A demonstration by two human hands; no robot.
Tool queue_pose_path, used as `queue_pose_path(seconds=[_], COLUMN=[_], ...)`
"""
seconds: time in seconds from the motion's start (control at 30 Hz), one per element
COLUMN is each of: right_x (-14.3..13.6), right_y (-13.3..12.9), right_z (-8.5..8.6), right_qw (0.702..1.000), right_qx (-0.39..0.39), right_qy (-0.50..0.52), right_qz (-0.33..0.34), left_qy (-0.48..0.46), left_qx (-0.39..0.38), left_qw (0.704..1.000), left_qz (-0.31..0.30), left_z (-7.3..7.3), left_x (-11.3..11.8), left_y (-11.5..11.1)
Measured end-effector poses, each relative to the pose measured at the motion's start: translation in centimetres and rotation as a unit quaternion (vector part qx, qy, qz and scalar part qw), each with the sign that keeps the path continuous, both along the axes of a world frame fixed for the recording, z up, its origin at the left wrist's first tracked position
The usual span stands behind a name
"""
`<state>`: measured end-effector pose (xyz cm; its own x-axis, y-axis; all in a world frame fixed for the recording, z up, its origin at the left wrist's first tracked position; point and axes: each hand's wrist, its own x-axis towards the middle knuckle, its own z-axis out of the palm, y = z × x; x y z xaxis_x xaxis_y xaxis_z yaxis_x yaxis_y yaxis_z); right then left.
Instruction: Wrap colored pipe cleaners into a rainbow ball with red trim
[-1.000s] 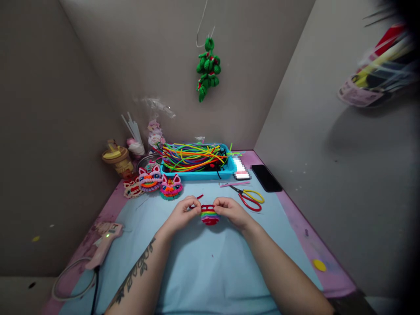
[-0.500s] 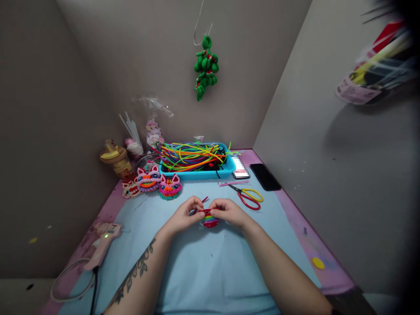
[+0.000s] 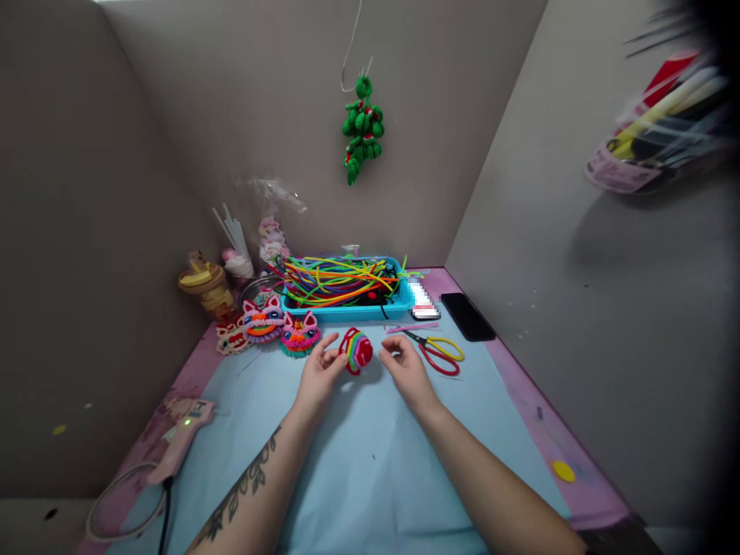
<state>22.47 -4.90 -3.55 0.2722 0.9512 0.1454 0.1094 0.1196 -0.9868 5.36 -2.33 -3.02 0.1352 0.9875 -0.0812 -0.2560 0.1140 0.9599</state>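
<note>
A small rounded rainbow-striped pipe-cleaner piece [image 3: 357, 350], with red at its right end and along its left edge, is pinched in my left hand [image 3: 324, 370]. It is held above the blue cloth, tilted so its stripes run up and down. My right hand [image 3: 408, 374] is apart from it, just to its right, fingers bent with a small gap at the thumb and nothing visible between them. Scissors [image 3: 436, 353] with one red and one yellow handle lie right of that hand. Beyond both hands stands a blue tray [image 3: 347, 314] heaped with colourful pipe cleaners [image 3: 338, 279].
Several finished animal-face pieces [image 3: 263, 317] sit left of the tray. A phone [image 3: 467, 317] lies at right, a pink glue gun [image 3: 183, 439] with its cord at left. A yellow disc [image 3: 563, 471] rests near the right edge. A green ornament [image 3: 363, 131] hangs behind.
My right hand has let go of the rainbow piece and moved slightly right. My left hand has turned the piece, so its striped side and red end now show. The view has tilted slightly.
</note>
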Motion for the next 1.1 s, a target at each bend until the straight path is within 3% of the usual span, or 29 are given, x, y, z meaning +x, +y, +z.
queue_pose_path(seconds=[0.13,0.27,0.53,0.63,0.9,1.1], right_x=[-1.5,-2.6,-1.4,-0.5,0.5,-0.5], right_y=[-0.7,-1.1,-0.4,0.0,-0.1,-0.7], right_z=[0.1,-0.4,-1.4,-1.3,0.0,0.1], right_qw=[0.997,0.992,0.953,0.944,0.975,0.996], right_qx=[-0.019,-0.034,0.024,0.032,0.082,0.074], right_qy=[-0.028,-0.069,-0.296,-0.326,-0.204,-0.032], right_qz=[0.066,0.098,0.062,0.042,-0.027,0.035], left_qy=[-0.035,-0.072,-0.136,-0.179,-0.229,-0.223], left_qx=[0.003,-0.007,-0.046,-0.083,-0.154,-0.142], left_qw=[0.998,0.995,0.990,0.980,0.958,0.960], left_qz=[0.057,0.066,0.001,0.002,0.077,0.093], left_z=[-0.4,0.1,1.0,1.1,0.9,0.7], left_x=[0.1,0.2,0.0,-0.3,-0.4,-0.1], left_y=[0.2,0.0,-0.1,0.0,0.3,0.2])
